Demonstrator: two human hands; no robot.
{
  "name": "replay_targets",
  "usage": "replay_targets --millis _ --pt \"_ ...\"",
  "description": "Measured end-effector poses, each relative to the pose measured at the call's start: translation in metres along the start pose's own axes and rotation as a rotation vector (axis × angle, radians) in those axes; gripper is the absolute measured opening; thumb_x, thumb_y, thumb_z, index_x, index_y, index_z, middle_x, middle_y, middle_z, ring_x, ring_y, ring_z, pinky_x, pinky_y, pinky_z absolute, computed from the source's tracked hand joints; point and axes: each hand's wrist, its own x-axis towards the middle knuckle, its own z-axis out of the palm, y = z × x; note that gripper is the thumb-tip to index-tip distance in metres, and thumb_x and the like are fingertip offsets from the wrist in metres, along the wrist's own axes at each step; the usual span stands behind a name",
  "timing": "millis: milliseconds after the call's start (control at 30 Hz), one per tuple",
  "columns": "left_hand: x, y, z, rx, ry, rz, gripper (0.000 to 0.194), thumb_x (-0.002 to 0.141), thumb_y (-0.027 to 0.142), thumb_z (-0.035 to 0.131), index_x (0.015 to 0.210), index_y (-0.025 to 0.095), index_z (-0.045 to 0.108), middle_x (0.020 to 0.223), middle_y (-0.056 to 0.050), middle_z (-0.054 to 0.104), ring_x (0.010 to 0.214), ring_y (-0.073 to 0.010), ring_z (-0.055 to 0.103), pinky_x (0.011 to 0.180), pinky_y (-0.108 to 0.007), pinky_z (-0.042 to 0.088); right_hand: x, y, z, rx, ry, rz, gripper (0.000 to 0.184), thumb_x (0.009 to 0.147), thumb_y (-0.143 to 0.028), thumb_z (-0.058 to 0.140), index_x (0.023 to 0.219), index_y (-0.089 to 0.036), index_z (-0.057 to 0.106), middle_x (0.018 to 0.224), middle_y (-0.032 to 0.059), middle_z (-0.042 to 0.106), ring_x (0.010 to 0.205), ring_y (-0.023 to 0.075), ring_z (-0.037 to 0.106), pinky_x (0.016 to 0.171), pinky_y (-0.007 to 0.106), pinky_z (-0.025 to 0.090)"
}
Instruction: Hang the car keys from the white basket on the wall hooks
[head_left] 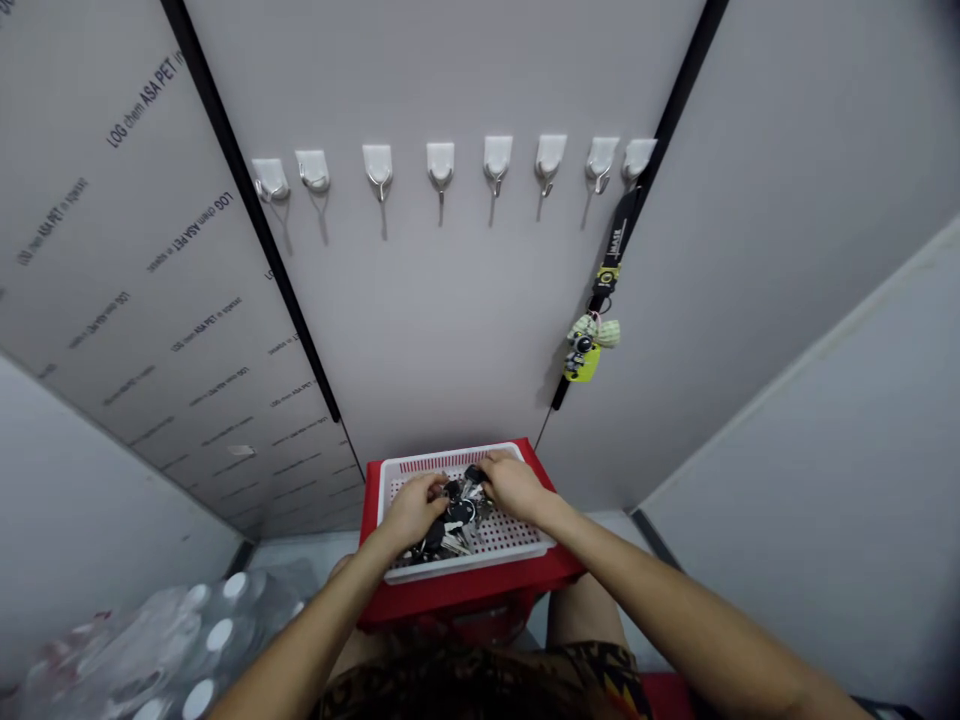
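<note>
Both hands are inside a white plastic basket [517, 538] with a perforated bottom. A pile of keys [456, 545], several with black heads, lies in its left and middle part. My left hand [412, 512] is at the pile's left side, thumb and fingers curled together on keys. From the far right, my right hand [515, 486] reaches in and pinches a black-headed key [474, 475] at the top of the pile. The fingertips of both hands are partly hidden among the keys.
The basket rests on a red stool [450, 598] between my knees. White adhesive hooks [440, 162] line the wall ahead; a black strap keychain [616, 240] with a small toy charm [585, 348] hangs from the rightmost. Wrapped plastic bottles [225, 640] stand at lower left.
</note>
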Motion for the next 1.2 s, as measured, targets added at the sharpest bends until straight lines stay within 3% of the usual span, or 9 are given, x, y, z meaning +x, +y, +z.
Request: replay_targets --millis 200,433,567,700,800,967,1067,1200 --pt "0.003 0.002 -0.004 0.028 -0.017 -0.024 0.024 0.060 0.018 0.045 0.083 0.016 0.053 0.079 -0.002 0.056 0.076 -0.0126 0.048 0.068 -0.022 0.035 -0.001 0.011 -0.009 0.101 -0.004 -0.023 0.019 0.069 -0.015 0.033 0.068 -0.014 0.052 0.072 0.0064 0.056 0.067 0.0120 0.048 0.061 0.020 0.032" --pt "-0.002 0.001 -0.002 0.025 -0.012 -0.030 0.022 0.062 0.018 0.043 0.082 0.016 0.052 0.078 -0.002 0.056 0.076 -0.0129 0.048 0.070 -0.024 0.036 -0.007 0.015 -0.010 0.190 0.036 -0.036 0.025 0.062 -0.008 0.035 0.079 -0.014 0.053 0.073 0.0062 0.057 0.067 0.0124 0.049 0.062 0.020 0.033" --pt "-0.004 0.016 -0.005 -0.065 0.082 0.056 0.032 0.060 0.020 0.046 0.092 0.016 0.048 0.094 -0.005 0.052 0.087 -0.0151 0.045 0.078 -0.026 0.033 -0.010 0.008 -0.024 0.267 0.180 -0.050 0.027 0.059 -0.007 0.038 0.080 -0.016 0.053 0.063 0.0023 0.055 0.065 0.0123 0.047 0.061 0.021 0.034" --pt "0.015 0.067 -0.018 -0.236 0.142 0.273 0.048 0.056 0.021 0.052 0.103 0.017 0.040 0.104 -0.006 0.047 0.095 -0.0167 0.041 0.083 -0.029 0.030 -0.007 0.003 -0.067 0.494 0.324 -0.127 0.023 0.061 -0.008 0.037 0.079 -0.017 0.049 0.058 -0.0021 0.052 0.053 0.0079 0.045 0.053 0.018 0.036" --pt "0.039 0.118 -0.034 -0.399 0.148 0.393 0.036 0.061 0.019 0.047 0.096 0.015 0.044 0.094 -0.005 0.053 0.085 -0.0139 0.048 0.076 -0.026 0.036 -0.001 0.006 -0.112 0.612 0.453 -0.155 0.017 0.063 -0.011 0.037 0.075 -0.016 0.047 0.059 -0.0020 0.051 0.052 0.0069 0.045 0.051 0.018 0.037" --pt "0.073 0.190 -0.068 -0.555 0.185 0.356 0.020 0.065 0.018 0.042 0.083 0.011 0.047 0.065 -0.001 0.054 0.049 -0.0067 0.049 0.048 -0.019 0.038 0.007 0.023 -0.190 0.736 0.672 -0.096 0.012 0.061 -0.014 0.039 0.071 -0.014 0.045 0.058 -0.0023 0.050 0.047 0.0061 0.046 0.049 0.019 0.039" --pt "0.089 0.223 -0.084 -0.605 0.214 0.385 0.025 0.065 0.020 0.044 0.089 0.013 0.045 0.068 -0.001 0.054 0.049 -0.0059 0.049 0.043 -0.016 0.036 0.013 0.034 -0.226 0.739 0.816 -0.048 0.010 0.059 -0.013 0.042 0.067 -0.014 0.047 0.054 -0.0027 0.051 0.045 0.0060 0.047 0.048 0.020 0.040" --pt "0.114 0.254 -0.098 -0.536 0.317 0.401 0.029 0.064 0.020 0.047 0.093 0.015 0.045 0.074 -0.002 0.056 0.053 -0.0068 0.051 0.048 -0.018 0.038 0.026 0.051 -0.261 0.776 0.957 0.040 0.011 0.058 -0.012 0.043 0.067 -0.012 0.050 0.048 -0.0035 0.049 0.042 0.0060 0.047 0.046 0.020 0.041"
